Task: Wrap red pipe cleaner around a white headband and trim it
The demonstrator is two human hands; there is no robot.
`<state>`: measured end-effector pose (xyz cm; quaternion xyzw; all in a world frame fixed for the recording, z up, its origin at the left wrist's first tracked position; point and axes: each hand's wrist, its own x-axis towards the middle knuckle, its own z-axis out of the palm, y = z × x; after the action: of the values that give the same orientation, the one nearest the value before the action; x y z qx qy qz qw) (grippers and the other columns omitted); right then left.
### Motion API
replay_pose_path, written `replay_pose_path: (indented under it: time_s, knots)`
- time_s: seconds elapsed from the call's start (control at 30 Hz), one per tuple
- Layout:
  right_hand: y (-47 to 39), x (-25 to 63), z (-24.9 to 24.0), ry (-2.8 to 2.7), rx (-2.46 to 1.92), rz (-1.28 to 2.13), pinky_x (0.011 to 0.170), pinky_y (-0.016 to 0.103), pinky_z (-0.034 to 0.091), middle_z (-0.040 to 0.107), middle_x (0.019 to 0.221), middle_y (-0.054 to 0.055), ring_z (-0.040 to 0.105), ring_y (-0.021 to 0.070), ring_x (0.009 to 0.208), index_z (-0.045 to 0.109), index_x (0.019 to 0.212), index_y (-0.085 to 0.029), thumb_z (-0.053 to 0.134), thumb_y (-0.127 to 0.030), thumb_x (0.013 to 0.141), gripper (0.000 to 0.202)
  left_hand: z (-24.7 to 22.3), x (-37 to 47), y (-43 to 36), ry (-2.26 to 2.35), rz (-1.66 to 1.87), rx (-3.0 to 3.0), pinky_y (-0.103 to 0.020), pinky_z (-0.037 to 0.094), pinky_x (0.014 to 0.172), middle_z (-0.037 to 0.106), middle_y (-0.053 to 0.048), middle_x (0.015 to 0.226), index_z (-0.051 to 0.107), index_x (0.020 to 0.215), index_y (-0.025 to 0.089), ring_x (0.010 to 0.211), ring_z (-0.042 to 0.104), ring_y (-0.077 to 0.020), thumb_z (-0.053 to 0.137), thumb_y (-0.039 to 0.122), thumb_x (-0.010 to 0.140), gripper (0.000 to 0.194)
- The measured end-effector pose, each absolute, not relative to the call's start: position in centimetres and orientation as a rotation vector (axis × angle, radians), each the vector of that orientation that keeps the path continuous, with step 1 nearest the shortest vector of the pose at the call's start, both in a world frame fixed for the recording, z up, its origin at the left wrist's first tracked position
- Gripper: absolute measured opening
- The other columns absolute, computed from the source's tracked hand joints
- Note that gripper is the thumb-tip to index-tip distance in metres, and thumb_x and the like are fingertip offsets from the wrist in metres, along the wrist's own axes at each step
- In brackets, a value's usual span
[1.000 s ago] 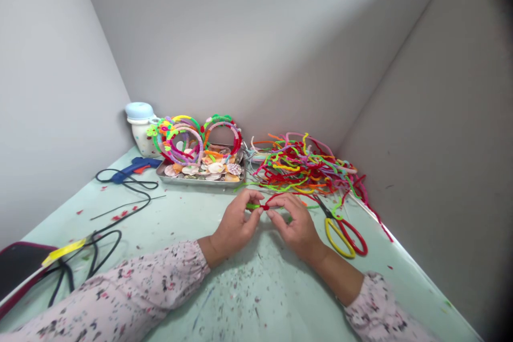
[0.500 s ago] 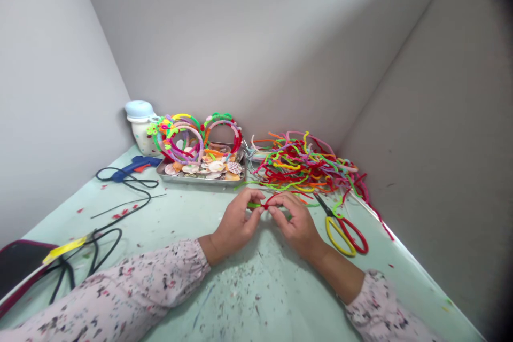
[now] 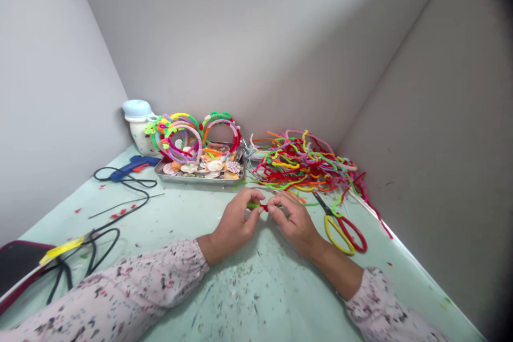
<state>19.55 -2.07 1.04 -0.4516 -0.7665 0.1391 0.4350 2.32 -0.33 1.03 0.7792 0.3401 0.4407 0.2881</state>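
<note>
Gone from above the bare right hand [image 3: 295,224] is the loose end of the fuzzy red pipe cleaner [image 3: 264,208]. That hand pinches it over the pale green tabletop [image 3: 182,219], while the bare left hand [image 3: 236,224] grips a fuzzy lime-green stem [image 3: 253,206] just beside it. A slack pinch could let the red spring loose (it likely resists bending). Fingers hide most of both; where the loose end lies, I cannot tell

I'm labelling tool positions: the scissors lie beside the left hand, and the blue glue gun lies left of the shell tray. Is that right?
Not quite: the scissors lie beside the right hand, not the left hand, as the head view shows. The blue glue gun does lie left of the shell tray.
</note>
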Motion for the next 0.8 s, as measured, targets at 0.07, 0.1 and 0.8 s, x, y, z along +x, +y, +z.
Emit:
replay_pose_path:
  time_s: [0.07,0.1,0.8]
  knots:
    - [-2.03,19.55,1.04,-1.909,-1.119,0.322,0.077,0.033,0.038,0.058,0.078,0.001,0.053,0.0181,0.079,0.058,0.080,-0.021,0.047,-0.026,0.090,0.016,1.06,2.31,-0.37,0.905,1.176,2.077,-0.030,0.045,0.081,0.058,-0.006,0.098,0.052,0.102,0.018,0.092,0.055,-0.0172,0.047,0.014,0.084,0.019]
    - [-2.01,19.55,1.03,-1.911,-1.118,0.313,0.077,0.033,0.038,0.058,0.078,0.001,0.053,0.0182,0.079,0.058,0.079,-0.021,0.046,-0.026,0.090,0.016,1.07,2.31,-0.38,0.901,1.178,2.077,-0.030,0.045,0.081,0.058,-0.006,0.097,0.052,0.102,0.018,0.092,0.055,-0.0172,0.047,0.014,0.084,0.019]
    - [-1.96,19.52,0.93,-1.921,-1.121,0.408,0.073,0.032,0.038,0.051,0.071,0.000,0.049,0.0168,0.073,0.050,0.071,-0.020,0.038,-0.025,0.093,0.026,1.11,2.44,-0.27,0.883,1.176,2.118,-0.030,0.043,0.082,0.057,-0.005,0.094,0.054,0.097,0.018,0.090,0.054,-0.0170,0.047,0.015,0.084,0.015]
